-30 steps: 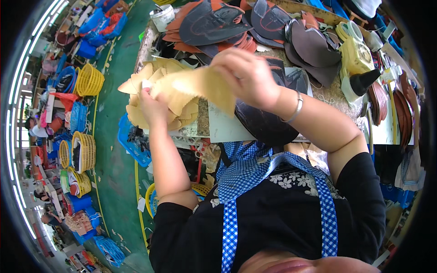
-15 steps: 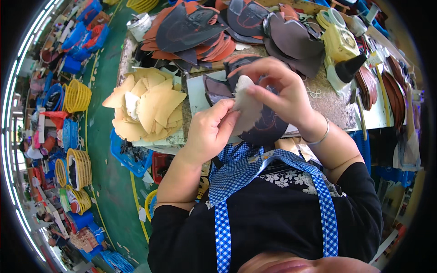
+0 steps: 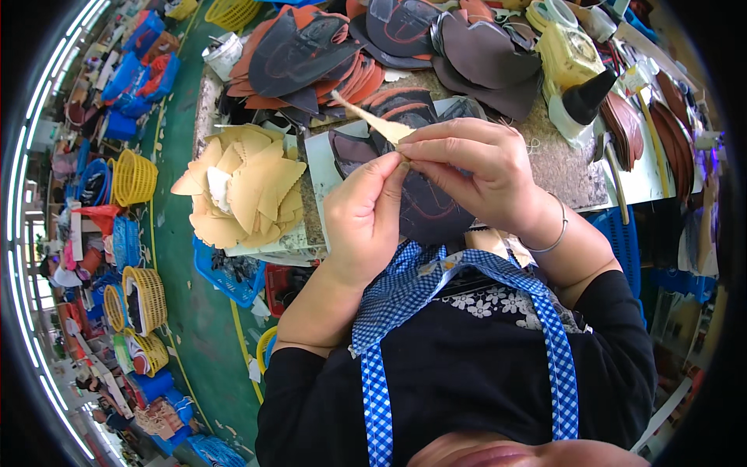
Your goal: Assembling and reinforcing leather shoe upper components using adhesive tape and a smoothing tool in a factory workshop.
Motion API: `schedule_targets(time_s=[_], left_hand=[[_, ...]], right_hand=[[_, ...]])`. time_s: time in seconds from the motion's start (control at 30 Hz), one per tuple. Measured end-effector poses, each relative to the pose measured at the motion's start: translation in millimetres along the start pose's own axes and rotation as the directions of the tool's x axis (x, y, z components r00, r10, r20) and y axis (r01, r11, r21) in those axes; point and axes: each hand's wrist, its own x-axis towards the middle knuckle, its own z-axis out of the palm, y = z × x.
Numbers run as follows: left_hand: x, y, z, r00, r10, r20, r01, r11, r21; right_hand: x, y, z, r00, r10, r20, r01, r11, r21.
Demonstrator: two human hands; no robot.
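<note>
Pinched between the fingertips of my two hands is a tan leather piece [image 3: 380, 126] with a jagged edge. It stands nearly edge-on, its narrow end pointing to the far left. My left hand [image 3: 364, 208] grips its near end between thumb and forefinger. Right beside it, the thumb and fingers of my right hand [image 3: 481, 165] close on the same end and hide part of it. Dark leather pieces [image 3: 426, 212] with reddish lines lie below the hands. On the left of the table, a loose heap of similar tan leather pieces [image 3: 268, 183] is spread.
Black and orange leather pieces [image 3: 299, 58] are piled at the back, with dark brown ones [image 3: 486, 58] to their right. A black-capped bottle [image 3: 585, 97] stands at the right near brown strips [image 3: 671, 148]. Below the table's left side sits a blue basket [image 3: 226, 272].
The leather piece has turned from showing its broad grey face to nearly edge-on, with tan showing. My right hand has come down and closed beside my left.
</note>
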Motion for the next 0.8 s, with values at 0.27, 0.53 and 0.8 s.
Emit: schedule_targets(time_s=[0.27,0.53,0.8], left_hand=[[6,-1,17,0.975,0.195,-0.11,-0.171,0.965,0.197],[13,-25,12,0.951,-0.24,0.195,0.306,0.632,-0.712],[1,-44,-23,0.825,-0.046,0.563,0.519,-0.33,-0.789]], right_hand=[[-4,-13,16,0.977,0.086,-0.195,-0.11,0.987,-0.119],[-12,23,16,0.445,0.853,0.272,-0.407,-0.078,0.91],[-40,36,-50,0.532,0.398,0.747,-0.748,0.635,0.194]])
